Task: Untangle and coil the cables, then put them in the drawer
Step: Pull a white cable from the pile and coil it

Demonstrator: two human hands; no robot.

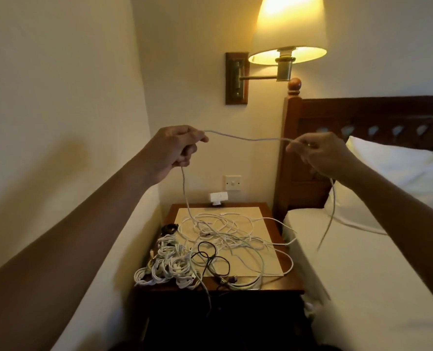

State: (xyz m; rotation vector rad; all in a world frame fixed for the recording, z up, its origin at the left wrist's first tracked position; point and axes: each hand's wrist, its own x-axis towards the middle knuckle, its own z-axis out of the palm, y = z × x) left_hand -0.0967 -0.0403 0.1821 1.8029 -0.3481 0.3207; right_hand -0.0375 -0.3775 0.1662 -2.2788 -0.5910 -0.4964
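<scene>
Lit wall lamp [287, 29], wooden headboard [362, 110]

Both bare forearms raised, extended forward, well apart; left hand [177, 148] fisted, fingers curled round a white cable [248, 139], right hand [321, 154] pinching the same cable between thumb and fingertips.

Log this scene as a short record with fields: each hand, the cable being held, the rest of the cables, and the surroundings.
left hand: grips a white cable, raised
right hand: pinches the same cable
white cable: stretched between hands; one side drops to the tangle, other hangs over the bed
tangle: loose white and black cables on the nightstand
bundles: white cables bunched at front left
lamp: lit, on wall
drawer: not visible
</scene>
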